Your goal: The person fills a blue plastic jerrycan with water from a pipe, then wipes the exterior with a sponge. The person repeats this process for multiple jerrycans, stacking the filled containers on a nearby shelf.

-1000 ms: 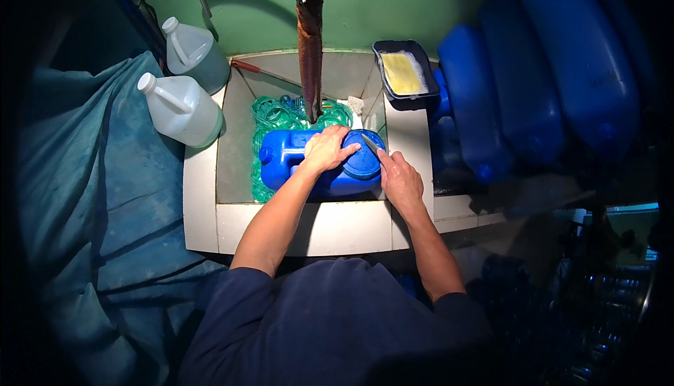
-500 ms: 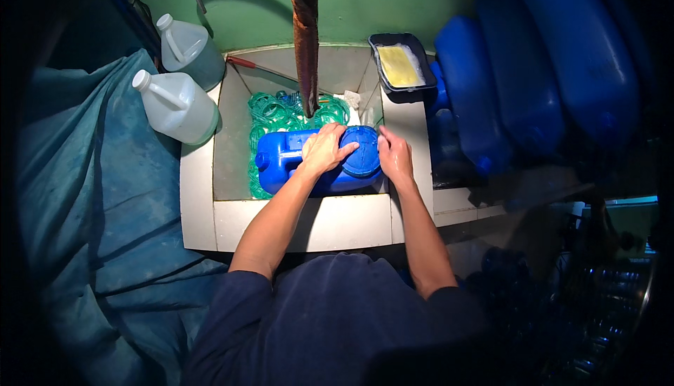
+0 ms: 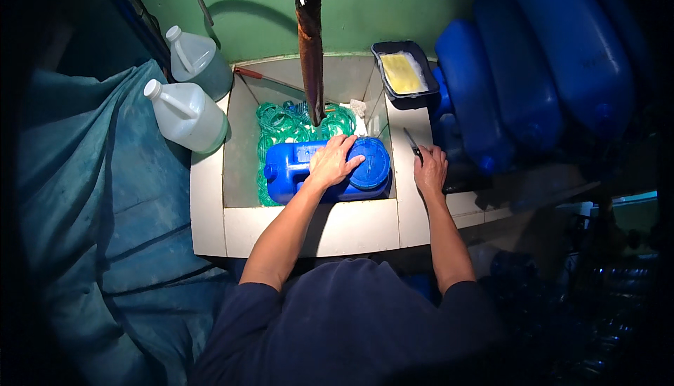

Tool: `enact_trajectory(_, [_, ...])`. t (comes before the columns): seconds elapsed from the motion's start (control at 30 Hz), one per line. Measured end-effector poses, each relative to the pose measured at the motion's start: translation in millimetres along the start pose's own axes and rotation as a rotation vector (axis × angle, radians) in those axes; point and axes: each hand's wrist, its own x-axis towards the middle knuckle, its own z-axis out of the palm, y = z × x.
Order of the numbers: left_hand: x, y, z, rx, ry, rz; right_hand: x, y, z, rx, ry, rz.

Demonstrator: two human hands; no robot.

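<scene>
A blue plastic jerrycan point(image 3: 281, 175) lies on its side in the tiled basin, its wide round lid point(image 3: 371, 163) at the right end. My left hand point(image 3: 330, 165) holds it from above beside the lid, with the thumb on the lid. On the basin's right ledge, my right hand point(image 3: 431, 169) is closed around the dark handle of a small knife point(image 3: 411, 139), whose blade points away and slightly left. The fingertips on the handle are partly hidden.
Green tubing or strapping point(image 3: 281, 125) fills the basin under a hanging rusty pipe point(image 3: 311, 56). Left stand two whitish jugs point(image 3: 191, 120); a dark tray point(image 3: 415, 94) with a yellow sponge point(image 3: 400, 71) sits back right. Large blue containers point(image 3: 474, 91) line the right. A blue sheet point(image 3: 133, 210) hangs left.
My right hand has left the lid's right side and moved right and nearer, onto the ledge, where the knife now shows clearly. My left hand stays on the jerrycan. The view has shifted slightly.
</scene>
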Motion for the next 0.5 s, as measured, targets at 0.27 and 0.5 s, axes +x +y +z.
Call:
enact_trajectory(0.27, [-1.4, -9.7, -6.6, -0.006, -0.047, 0.077, 28.4, -84.5, 33.7, 0.569, -0.160, -0.252])
enact_trajectory(0.5, [13.3, -42.1, -8.8, -0.265, -0.075, 0.072, 79.7, -115.9, 18.3, 0.219, -0.583, -0.424])
